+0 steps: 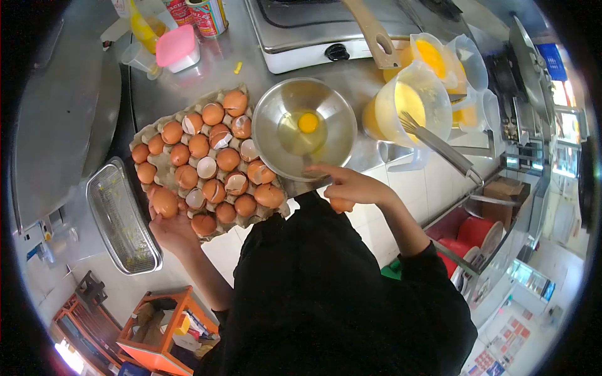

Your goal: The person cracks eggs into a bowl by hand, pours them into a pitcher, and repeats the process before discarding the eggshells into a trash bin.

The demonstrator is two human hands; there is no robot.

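Observation:
At the near left corner of the cardboard egg tray (164, 169), my left hand (172, 232) has its fingers around a brown egg (165, 203). The tray carries several brown eggs and several cracked, hollow shells (207, 167). To the tray's right stands a steel bowl (269, 109) with one yolk (308, 123) and clear egg white in it. My right hand (357, 187) is at the bowl's near rim, index finger stretched over the edge. Its other fingers are curled around another brown egg (340, 205), partly hidden below the hand.
Right of the bowl, plastic jugs (433, 94) hold yellow liquid; a whisk (439, 147) leans in one. A gas stove (301, 37) is behind. A wire-lined metal tray (125, 219), a pink-lidded tub (178, 49) and cans (208, 15) lie to the left.

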